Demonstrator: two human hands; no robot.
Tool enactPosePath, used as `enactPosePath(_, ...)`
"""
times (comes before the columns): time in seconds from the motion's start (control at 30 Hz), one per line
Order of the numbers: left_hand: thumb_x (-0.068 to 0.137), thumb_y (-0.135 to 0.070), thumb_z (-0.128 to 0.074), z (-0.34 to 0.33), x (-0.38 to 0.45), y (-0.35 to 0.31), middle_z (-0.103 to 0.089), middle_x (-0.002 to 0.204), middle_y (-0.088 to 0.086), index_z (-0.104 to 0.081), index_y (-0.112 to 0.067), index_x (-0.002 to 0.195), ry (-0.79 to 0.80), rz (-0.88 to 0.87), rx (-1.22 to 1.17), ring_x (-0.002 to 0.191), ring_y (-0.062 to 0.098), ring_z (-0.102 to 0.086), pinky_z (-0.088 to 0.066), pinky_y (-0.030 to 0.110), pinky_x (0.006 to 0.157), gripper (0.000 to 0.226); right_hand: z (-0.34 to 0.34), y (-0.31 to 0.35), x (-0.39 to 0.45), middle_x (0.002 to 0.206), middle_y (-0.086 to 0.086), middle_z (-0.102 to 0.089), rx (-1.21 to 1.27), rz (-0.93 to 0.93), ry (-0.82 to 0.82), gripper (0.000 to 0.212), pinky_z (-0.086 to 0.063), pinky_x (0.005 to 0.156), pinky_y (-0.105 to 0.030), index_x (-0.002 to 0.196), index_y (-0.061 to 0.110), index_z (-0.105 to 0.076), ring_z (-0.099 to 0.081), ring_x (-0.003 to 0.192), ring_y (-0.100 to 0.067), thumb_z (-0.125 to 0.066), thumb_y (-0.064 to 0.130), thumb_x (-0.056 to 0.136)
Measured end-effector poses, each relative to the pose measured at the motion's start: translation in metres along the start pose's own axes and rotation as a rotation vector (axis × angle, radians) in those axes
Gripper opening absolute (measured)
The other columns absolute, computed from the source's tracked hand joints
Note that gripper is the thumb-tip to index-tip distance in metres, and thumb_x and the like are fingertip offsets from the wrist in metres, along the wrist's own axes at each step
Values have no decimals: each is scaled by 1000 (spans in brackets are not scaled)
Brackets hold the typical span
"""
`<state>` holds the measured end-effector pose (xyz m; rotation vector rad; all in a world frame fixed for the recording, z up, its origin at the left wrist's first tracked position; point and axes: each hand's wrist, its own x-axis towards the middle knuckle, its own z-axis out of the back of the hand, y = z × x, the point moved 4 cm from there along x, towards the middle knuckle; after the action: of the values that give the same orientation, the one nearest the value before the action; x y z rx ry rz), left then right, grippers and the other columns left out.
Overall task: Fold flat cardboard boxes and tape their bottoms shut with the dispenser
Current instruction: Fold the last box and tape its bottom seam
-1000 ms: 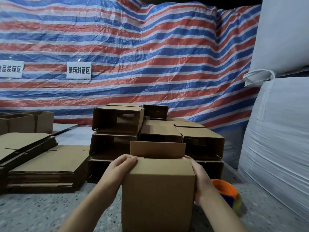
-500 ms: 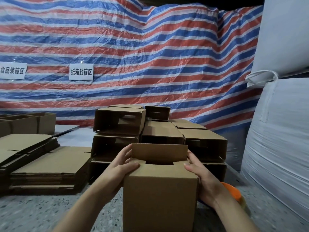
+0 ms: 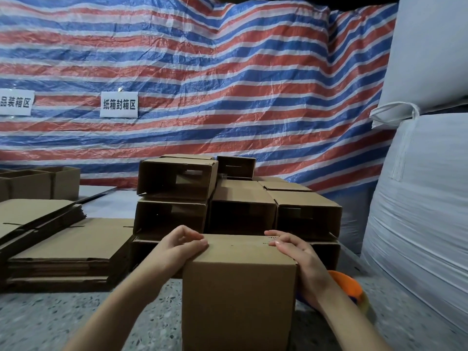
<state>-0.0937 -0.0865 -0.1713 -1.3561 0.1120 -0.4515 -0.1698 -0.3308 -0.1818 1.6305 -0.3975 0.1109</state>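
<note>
1. The box (image 3: 239, 287) stands upright on the speckled floor (image 3: 76, 323), just in front of the stack (image 3: 238, 206) of made-up boxes, its flaps folded shut on top.
2. The left hand (image 3: 177, 252) presses the box's left top edge with lightly bent fingers; the right hand (image 3: 301, 259) lies flat on the right edge, fingers nearly straight. Neither grips anything.
3. To do this well, keep both flaps level and their edges meeting before reaching for tape.
4. The dispenser (image 3: 347, 287), orange, sits right of the box, mostly hidden behind the right wrist.
5. Flat blanks (image 3: 68, 247) lie left of the box; a striped tarp (image 3: 228, 84) hangs behind, white sacks (image 3: 428, 198) right.
</note>
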Motion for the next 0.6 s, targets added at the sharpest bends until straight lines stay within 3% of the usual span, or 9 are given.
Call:
enactPosePath(0.07,88,-31,-71,2,0,-16,-64,108,-10,-65,-27,103,-9,-14,195,92,11,-65,-51,24,69,17,0,2,-1,126,0,-67,-36,-2,-7,25,-52,90,-35,82,5,-70,-63,114,-24,-63,29,79)
enactPosePath(0.13,92,-28,-66,-2,-1,-41,-53,129,-16,-61,-36,114,-82,-164,542,113,6,-55,-50,25,90,24,0,2,0,126,-2,-67,-39,-7,-6,24,-51,99,-42,82,6,-71,-62,116,-27,-63,29,79)
enactPosePath(0.2,95,-37,-58,-26,-6,-61,-34,153,-18,-47,-40,139,-50,-363,810,140,7,-31,-26,30,115,45,1,1,0,125,-4,-67,-25,-15,-4,23,-51,100,-43,82,7,-71,-61,117,-29,-64,29,80)
enactPosePath(0.3,93,-70,-34,-72,-8,-59,-9,162,-18,-17,-41,154,208,-425,1059,149,5,-6,1,34,118,69,2,-2,1,128,-9,-65,10,-28,10,26,-49,104,-53,89,4,-72,-61,119,-35,-64,27,82)
enactPosePath(0.4,90,-76,-25,-88,-6,-45,-11,164,-12,-12,-39,155,279,-379,1260,151,11,-9,-3,46,121,76,4,-5,1,131,-8,-63,11,-58,11,27,-48,106,-54,93,7,-75,-60,120,-33,-66,29,81)
enactPosePath(0.53,91,-74,-27,-85,-3,-45,-16,163,-12,-13,-40,155,281,-391,1255,150,12,-13,-10,48,120,73,18,5,5,128,2,-68,-72,-114,138,32,-51,102,-42,115,18,-75,-64,120,-21,-57,37,97)
enactPosePath(0.6,91,-75,-25,-85,-3,-45,-15,163,-13,-13,-39,155,295,-386,1255,150,11,-13,-10,48,121,74,38,16,15,122,3,-71,-231,-87,53,29,-47,103,-41,114,26,-74,-63,121,-18,-53,39,100)
